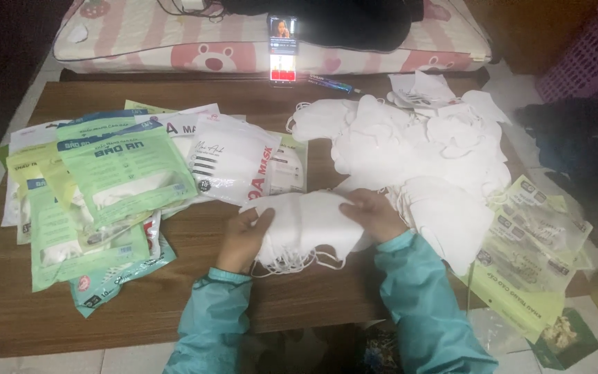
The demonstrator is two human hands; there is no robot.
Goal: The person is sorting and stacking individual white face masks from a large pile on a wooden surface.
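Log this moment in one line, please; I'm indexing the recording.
left hand: grips mask stack | right hand: grips same stack | table: packets left, loose masks right

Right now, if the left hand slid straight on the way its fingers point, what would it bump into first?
Probably the clear mask packet, lying just beyond the stack of white masks that the left hand grips; depth is hard to judge from above.

1. Premises: a private home, used for piecework.
2. Low wooden bench (pixel 174 305) standing on a tiled floor (pixel 43 361).
3. Pink cartoon-bear mattress (pixel 195 48) directly behind the bench.
4. Pink plastic laundry basket (pixel 583 59) at the right.
5. Phone (pixel 283 48) propped against the mattress, screen lit.
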